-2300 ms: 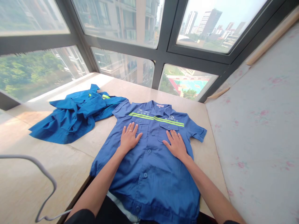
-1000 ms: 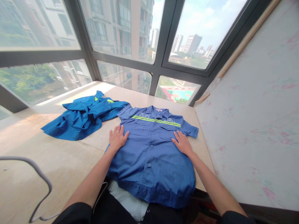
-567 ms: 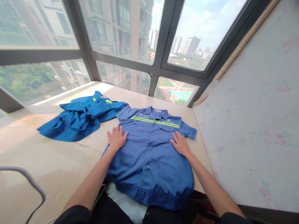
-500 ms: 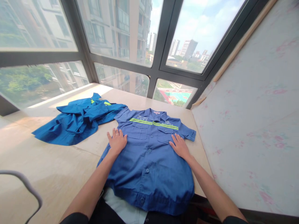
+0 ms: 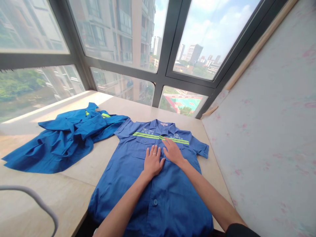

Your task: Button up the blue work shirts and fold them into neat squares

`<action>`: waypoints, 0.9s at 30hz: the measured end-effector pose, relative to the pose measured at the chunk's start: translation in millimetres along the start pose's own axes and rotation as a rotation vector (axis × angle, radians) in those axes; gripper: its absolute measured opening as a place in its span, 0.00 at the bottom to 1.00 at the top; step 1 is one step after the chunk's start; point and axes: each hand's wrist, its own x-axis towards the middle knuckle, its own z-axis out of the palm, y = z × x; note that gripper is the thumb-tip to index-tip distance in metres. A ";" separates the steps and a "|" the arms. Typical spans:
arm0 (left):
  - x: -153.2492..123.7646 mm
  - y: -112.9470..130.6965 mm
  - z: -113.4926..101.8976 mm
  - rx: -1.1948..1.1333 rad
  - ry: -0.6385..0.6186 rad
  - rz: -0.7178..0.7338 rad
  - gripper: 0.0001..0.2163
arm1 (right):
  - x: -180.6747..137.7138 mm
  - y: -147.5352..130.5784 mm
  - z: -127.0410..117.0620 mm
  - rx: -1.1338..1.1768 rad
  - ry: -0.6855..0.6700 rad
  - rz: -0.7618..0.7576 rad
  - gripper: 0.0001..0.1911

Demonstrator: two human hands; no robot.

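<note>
A blue short-sleeved work shirt [image 5: 118, 184] lies front side up, its collar toward the window and a yellow-green stripe across the chest. My left hand [image 5: 153, 161] rests flat near the middle of the chest, fingers stretched over the button line and the edge of a pocket. Just to its right, my right hand [image 5: 172, 150] is at the button line below the stripe, fingers apart and partly over the other pocket. Neither hand grips the cloth. The shirt's lower hem runs out of view at the bottom.
A second blue garment [image 5: 71, 135] with yellow-green strips lies crumpled at the left on the pale tabletop [image 5: 81, 164]. A grey cable [image 5: 37, 199] curves over the near left. Windows [image 5: 120, 36] stand behind, and a floral-patterned wall [image 5: 266, 131] borders the right.
Both hands have moved inward from the shirt's sides to its button line, now side by side. The camera view has shifted closer, and the shirt's lower hem has left the picture.
</note>
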 end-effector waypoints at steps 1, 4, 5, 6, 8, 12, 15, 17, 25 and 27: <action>-1.1 -1.5 2.4 -0.002 0.012 0.003 0.29 | 7.5 2.2 5.4 -0.001 -0.023 -0.046 0.26; -2.7 -3.5 3.6 -0.014 0.024 -0.001 0.29 | 21.4 16.1 22.5 -0.039 -0.091 -0.087 0.26; -2.8 -3.2 2.9 -0.018 0.025 -0.004 0.29 | 23.2 22.4 27.3 -0.054 -0.102 -0.057 0.25; -2.8 -2.7 2.2 -0.022 0.025 -0.006 0.29 | 23.7 28.9 31.2 -0.066 -0.102 -0.015 0.25; -2.9 -1.5 1.0 -0.027 0.024 -0.013 0.29 | 22.5 41.4 36.0 -0.078 -0.089 0.054 0.25; -3.4 -0.3 0.6 -0.028 0.030 -0.018 0.29 | 18.7 55.7 38.0 -0.062 -0.079 0.071 0.27; -3.6 -0.3 0.8 -0.033 0.036 -0.020 0.28 | 18.0 56.5 38.5 -0.047 -0.075 0.078 0.27; -3.7 -0.2 0.7 -0.039 0.040 -0.023 0.28 | 17.9 55.7 39.3 -0.037 -0.067 0.082 0.27; -3.5 0.6 0.4 -0.053 0.028 -0.029 0.28 | 16.7 56.5 40.8 -0.025 -0.070 0.104 0.28; -3.6 0.7 0.3 -0.059 0.024 -0.034 0.29 | 16.7 55.7 40.3 -0.027 -0.072 0.109 0.28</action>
